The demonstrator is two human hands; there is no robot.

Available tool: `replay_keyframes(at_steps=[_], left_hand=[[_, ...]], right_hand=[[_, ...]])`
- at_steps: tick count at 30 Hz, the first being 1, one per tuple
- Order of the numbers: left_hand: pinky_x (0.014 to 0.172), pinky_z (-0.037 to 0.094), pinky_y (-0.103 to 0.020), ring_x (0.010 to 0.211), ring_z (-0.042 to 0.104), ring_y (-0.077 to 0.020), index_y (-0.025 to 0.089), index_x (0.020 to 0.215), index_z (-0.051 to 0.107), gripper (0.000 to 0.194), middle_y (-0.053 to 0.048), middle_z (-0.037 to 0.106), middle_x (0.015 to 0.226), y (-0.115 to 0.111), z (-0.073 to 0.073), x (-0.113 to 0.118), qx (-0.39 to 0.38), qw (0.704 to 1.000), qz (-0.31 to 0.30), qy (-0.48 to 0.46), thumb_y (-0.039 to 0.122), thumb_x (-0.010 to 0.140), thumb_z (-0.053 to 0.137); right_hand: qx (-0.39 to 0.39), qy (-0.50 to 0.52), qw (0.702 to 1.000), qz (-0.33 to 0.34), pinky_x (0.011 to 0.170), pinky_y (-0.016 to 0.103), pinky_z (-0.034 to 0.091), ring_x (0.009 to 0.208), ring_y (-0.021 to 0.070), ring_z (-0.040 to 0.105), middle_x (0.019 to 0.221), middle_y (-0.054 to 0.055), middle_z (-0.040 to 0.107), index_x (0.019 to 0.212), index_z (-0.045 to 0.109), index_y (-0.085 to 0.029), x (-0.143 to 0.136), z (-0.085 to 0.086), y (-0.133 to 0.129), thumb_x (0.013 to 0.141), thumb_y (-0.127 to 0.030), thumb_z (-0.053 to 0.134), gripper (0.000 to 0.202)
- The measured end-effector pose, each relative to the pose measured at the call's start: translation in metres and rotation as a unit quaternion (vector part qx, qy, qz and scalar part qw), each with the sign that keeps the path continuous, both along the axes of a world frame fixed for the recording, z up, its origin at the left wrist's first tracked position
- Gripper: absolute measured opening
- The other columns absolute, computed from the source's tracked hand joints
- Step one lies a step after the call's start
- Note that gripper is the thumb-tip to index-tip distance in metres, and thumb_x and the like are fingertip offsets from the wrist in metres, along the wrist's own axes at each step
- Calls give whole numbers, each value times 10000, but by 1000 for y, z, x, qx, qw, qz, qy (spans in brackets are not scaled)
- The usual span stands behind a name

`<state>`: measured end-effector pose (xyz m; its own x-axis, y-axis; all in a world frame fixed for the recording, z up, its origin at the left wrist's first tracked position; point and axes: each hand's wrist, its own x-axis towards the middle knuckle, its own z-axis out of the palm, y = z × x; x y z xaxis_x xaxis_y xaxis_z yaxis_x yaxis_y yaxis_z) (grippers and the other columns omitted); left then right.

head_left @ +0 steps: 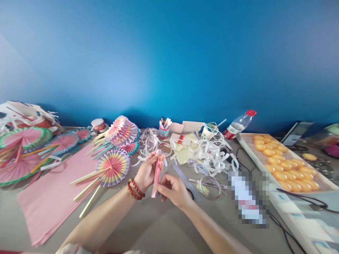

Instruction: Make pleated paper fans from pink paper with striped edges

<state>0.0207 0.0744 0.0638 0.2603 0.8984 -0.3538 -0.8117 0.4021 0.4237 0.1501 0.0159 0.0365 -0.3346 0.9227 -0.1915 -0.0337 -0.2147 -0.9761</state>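
Observation:
My left hand (147,173), with a red bead bracelet (136,189) at its wrist, grips a narrow strip of folded pink paper (156,178) held upright over the table. The fingers of my right hand (172,189) pinch the lower part of the same strip from the other side. Left of my hands lies a round pleated paper fan (113,167) in pink, yellow and purple with pale sticks. Behind it rests a stack of similar pleated fans (122,131). Just right of my right hand, the black handle of a tool (190,194) shows partly.
Pink paper sheets (59,192) cover the left of the table, with more fans (23,137) beyond. White paper strips (212,155) lie tangled at the back. A bottle (239,124) leans near a tray of orange oval objects (287,164). A small cup (164,132) holds sticks.

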Motion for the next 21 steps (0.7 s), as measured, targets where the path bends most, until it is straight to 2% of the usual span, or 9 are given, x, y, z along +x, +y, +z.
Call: replay_keyframes(at_steps=[10,17,21], left_hand=[[528,550,-110,612,661,-66,142,948,602,94,-36,654,841,0,-4,4,-59,998,-18,-20,73,884,599],[531,558,-114,605,657,-61,142,999,588,117,-40,653,836,1,-5,4,-67,997,-24,-32,81,930,515],[536,556,-110,629,667,-68,148,1020,593,136,-41,652,844,1,-6,4,-67,997,-22,-36,79,918,535]], right_hand=[[-48,18,999,-3,392,193,439,392,85,552,560,-33,620,638,515,-177,-3,4,2,644,-542,787,455],[-55,25,998,-1,386,186,431,383,84,553,549,-37,620,641,512,-177,-3,3,2,640,-543,791,460],[-55,21,998,-1,382,177,425,385,80,553,556,-35,623,637,509,-176,-3,3,2,647,-536,790,456]])
